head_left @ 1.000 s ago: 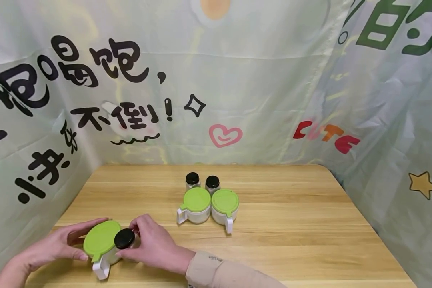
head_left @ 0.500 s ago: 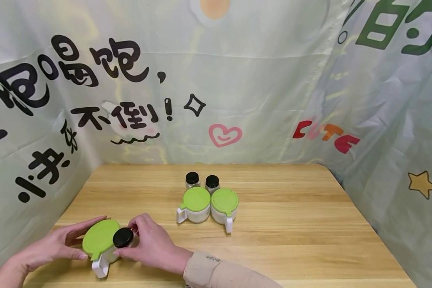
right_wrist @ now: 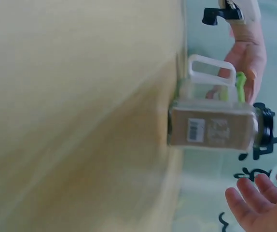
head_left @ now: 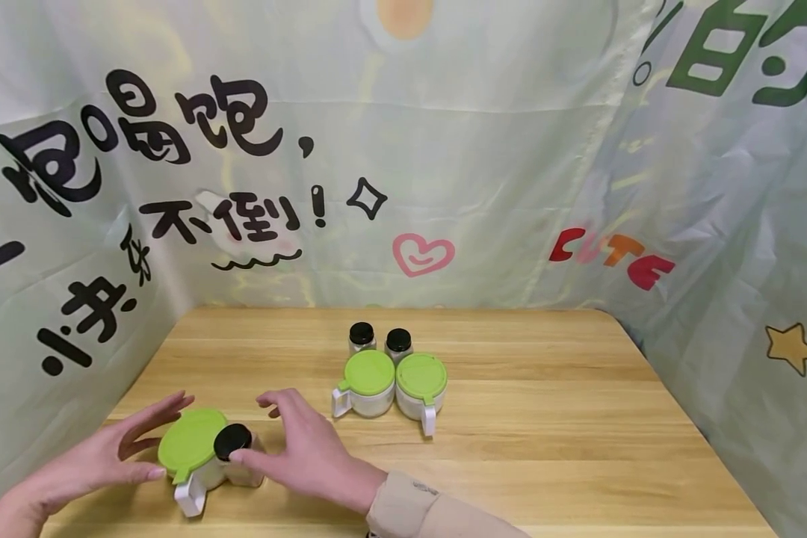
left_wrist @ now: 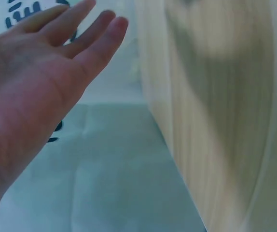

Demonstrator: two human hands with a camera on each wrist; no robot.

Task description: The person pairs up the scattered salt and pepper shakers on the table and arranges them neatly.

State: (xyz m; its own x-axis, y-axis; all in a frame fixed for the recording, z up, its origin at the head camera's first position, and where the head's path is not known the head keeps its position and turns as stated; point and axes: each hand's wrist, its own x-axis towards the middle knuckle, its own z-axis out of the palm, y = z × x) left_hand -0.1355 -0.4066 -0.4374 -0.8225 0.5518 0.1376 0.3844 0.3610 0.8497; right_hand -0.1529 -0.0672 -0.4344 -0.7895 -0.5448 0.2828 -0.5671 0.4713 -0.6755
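A white seasoning pot with a green lid (head_left: 191,442) and white handle stands at the table's front left. Against its right side is a square clear spice jar (head_left: 247,472) with a black lid; the right wrist view shows brown contents and a barcode label on the jar (right_wrist: 211,126). My left hand (head_left: 104,459) curves loosely around the pot's left side, its fingers apart from the lid; the left wrist view shows that hand (left_wrist: 42,72) with fingers extended. To the jar's right, my right hand (head_left: 316,452) is spread, its thumb overlapping the lid's edge in the head view.
Two more green-lidded pots, a left one (head_left: 370,381) and a right one (head_left: 421,385), stand mid-table side by side. Behind them are two black-lidded jars (head_left: 362,336). The wooden table (head_left: 545,418) is enclosed by a printed cloth (head_left: 498,172) at back and sides.
The right hand has let go of the spice jar, its fingers spreading away to the right. The left hand's fingers have lifted slightly off the pot. Pot and jar stay side by side.
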